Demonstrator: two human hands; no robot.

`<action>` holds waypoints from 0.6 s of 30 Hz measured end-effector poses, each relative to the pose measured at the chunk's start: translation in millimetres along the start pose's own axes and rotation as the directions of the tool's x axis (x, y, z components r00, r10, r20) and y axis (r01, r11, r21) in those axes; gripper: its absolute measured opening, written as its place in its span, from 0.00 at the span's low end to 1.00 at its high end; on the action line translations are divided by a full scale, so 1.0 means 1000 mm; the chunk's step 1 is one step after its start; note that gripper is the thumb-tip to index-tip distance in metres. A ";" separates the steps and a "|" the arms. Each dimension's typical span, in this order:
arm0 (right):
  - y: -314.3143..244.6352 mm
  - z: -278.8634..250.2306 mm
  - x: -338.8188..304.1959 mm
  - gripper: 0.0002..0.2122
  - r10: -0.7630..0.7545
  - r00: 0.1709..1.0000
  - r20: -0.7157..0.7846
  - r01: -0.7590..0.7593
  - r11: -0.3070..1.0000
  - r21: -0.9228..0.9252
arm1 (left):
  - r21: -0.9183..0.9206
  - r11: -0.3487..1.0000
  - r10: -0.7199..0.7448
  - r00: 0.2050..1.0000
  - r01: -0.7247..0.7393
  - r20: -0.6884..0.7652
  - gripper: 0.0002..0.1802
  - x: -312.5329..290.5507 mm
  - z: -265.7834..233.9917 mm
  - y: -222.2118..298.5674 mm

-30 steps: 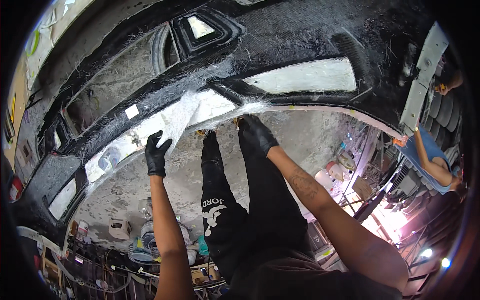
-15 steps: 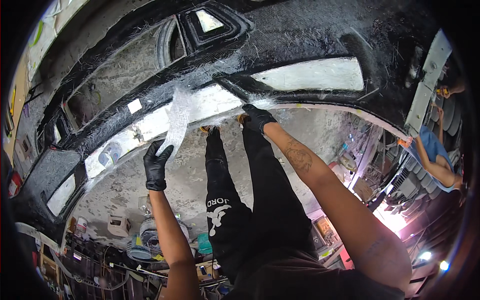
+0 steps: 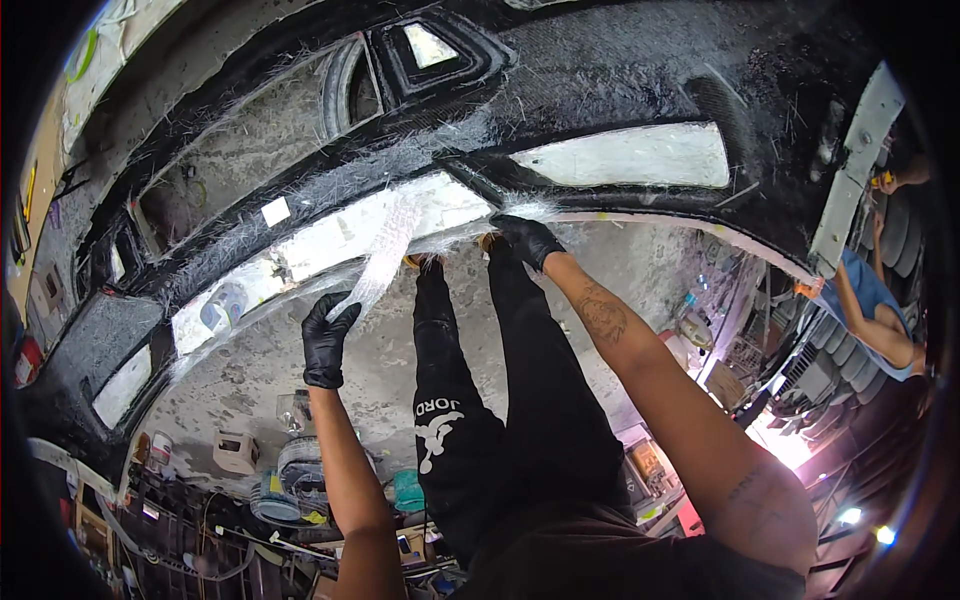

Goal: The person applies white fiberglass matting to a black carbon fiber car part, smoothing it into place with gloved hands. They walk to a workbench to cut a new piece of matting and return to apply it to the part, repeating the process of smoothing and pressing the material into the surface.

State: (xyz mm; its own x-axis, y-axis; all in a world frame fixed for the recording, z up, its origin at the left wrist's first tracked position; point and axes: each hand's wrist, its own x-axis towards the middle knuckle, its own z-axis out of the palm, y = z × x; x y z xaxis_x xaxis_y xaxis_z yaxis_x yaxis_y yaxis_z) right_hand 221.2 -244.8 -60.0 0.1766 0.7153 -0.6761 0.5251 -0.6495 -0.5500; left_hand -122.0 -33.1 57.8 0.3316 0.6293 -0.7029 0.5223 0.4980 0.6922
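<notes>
My left hand (image 3: 325, 340), in a black glove, is closed on the lower end of a whitish, fibrous strip of glass-fibre mat (image 3: 385, 255). The strip slants up to the right across the long white section (image 3: 335, 238) of a big black fibre-covered moulding (image 3: 590, 75). At that section's right end, my gloved right hand (image 3: 527, 240) has its fingers bunched together at the near edge. What lies under those fingertips is hidden. Loose fibres bristle along the moulding around both hands, and a small white square (image 3: 276, 210) lies just above the white section.
My legs (image 3: 465, 400) stand inside the moulding's curved near edge, on stained concrete (image 3: 255, 375). Buckets (image 3: 280, 495) and a beige box (image 3: 236, 452) sit at the lower left. On the far right, another person's arm (image 3: 870, 325) shows near stacked dark parts (image 3: 845, 350).
My left hand has moved a little to the right and nearer me, and the mat strip has shifted right with it. My right hand stays at the edge, slightly lower in the picture.
</notes>
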 end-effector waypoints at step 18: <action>-0.006 -0.007 -0.002 0.20 0.017 0.998 0.054 -0.019 0.999 0.044 | 0.014 1.000 -0.020 0.999 0.020 0.026 0.11 0.011 0.002 -0.003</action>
State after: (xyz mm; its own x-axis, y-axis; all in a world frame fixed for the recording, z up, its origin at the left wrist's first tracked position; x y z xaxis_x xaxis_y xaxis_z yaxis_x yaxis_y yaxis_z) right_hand 223.5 -240.9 -51.8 0.1404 0.6895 -0.7105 0.4843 -0.6737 -0.5582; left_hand -118.0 -29.0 48.2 0.3417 0.6033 -0.7206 0.5395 0.5019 0.6760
